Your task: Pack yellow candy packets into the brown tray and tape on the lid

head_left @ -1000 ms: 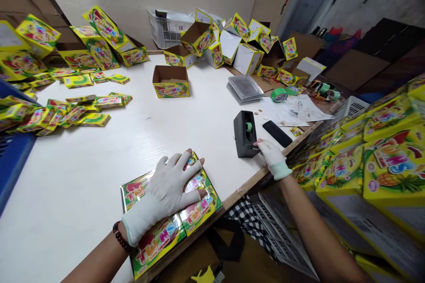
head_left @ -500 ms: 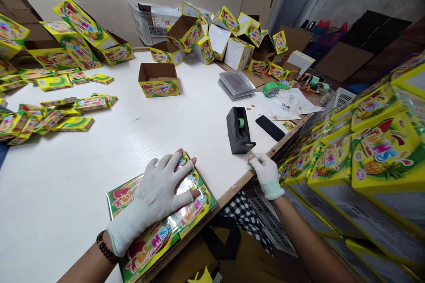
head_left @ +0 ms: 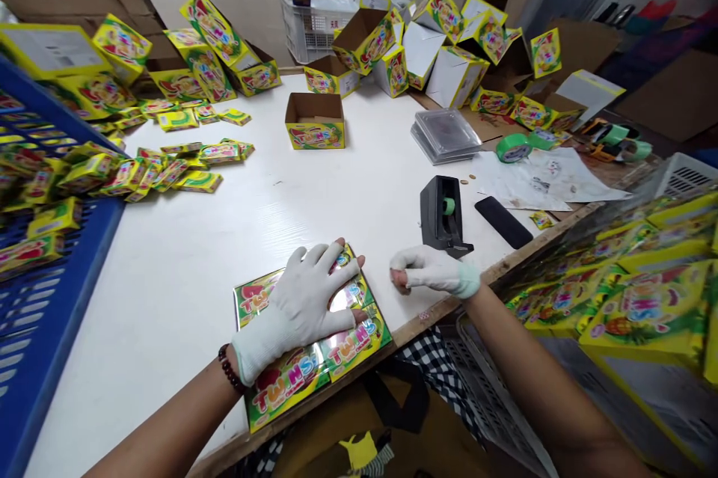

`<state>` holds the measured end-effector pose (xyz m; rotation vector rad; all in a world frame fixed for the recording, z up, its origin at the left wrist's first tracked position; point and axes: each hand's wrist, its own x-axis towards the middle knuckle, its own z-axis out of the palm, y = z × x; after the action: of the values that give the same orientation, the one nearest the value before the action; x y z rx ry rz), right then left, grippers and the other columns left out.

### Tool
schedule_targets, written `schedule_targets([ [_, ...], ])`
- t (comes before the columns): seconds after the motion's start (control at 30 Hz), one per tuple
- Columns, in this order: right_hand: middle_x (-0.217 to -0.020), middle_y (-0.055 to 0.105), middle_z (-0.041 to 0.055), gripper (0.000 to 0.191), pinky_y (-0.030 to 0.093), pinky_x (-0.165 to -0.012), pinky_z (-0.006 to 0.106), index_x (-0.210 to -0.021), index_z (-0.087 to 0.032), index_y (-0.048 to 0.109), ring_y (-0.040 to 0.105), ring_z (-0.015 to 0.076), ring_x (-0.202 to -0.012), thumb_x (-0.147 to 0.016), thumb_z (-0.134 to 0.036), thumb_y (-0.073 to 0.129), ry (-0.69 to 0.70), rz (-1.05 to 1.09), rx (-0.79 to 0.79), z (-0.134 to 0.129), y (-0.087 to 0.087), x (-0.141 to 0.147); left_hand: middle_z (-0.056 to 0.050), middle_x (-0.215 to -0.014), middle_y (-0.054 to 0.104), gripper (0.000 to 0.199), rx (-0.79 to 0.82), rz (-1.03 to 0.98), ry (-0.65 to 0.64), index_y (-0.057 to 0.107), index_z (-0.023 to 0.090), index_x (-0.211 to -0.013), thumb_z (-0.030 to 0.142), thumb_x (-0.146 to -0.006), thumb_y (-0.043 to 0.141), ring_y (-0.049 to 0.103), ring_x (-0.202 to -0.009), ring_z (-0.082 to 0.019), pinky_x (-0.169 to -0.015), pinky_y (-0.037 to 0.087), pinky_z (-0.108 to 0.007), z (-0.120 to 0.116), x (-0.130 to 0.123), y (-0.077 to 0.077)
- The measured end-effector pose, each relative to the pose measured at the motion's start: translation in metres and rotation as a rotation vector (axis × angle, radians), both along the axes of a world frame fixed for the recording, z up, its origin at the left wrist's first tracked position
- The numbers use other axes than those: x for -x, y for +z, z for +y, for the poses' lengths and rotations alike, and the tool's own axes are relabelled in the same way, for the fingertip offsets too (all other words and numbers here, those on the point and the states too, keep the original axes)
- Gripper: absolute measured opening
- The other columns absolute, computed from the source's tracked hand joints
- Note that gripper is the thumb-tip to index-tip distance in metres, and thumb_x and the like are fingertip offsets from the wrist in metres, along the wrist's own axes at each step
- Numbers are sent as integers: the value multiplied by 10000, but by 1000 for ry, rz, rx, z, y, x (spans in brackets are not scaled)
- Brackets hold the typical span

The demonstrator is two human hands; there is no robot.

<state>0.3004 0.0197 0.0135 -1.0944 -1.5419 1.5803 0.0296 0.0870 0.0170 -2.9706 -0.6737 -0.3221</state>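
My left hand point(head_left: 306, 306), in a white glove with bare fingertips, lies flat with fingers spread on a set of colourful TWINS boxes point(head_left: 292, 384) at the table's front edge. These boxes lie side by side as one flat block, partly covered by the hand. My right hand point(head_left: 431, 271), gloved the same way, hovers just right of the block with thumb and fingertips pinched together. Whatever it pinches, if anything, is too small to make out. Just behind it stands a black tape dispenser point(head_left: 440, 212) with a green roll.
An open yellow carton point(head_left: 317, 135) stands mid-table. Clear plastic trays point(head_left: 443, 135), green tape point(head_left: 513, 148) and a black phone point(head_left: 503, 222) lie to the right. Small boxes spill from a blue crate point(head_left: 84, 268) at left. Stacked cartons point(head_left: 645, 306) border the right.
My right hand has moved left from beside the tape dispenser towards the boxes, fingers pinched. My left hand stays on the boxes. The view has swung left, showing the blue crate.
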Motion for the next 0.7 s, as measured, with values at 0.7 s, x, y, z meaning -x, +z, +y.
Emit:
schedule_targets([
  [0.7,-815,671,81,493,564,-630,342,-1034,-154,505,657,192,-683,-848,-606,575,-326,-352,-50,9,-68,36,-167,-1452,370,733,37,-26,7,475,248,-1392,743,-855,421,426,-1198,-375,-967,348,-546,-2,0,1],
])
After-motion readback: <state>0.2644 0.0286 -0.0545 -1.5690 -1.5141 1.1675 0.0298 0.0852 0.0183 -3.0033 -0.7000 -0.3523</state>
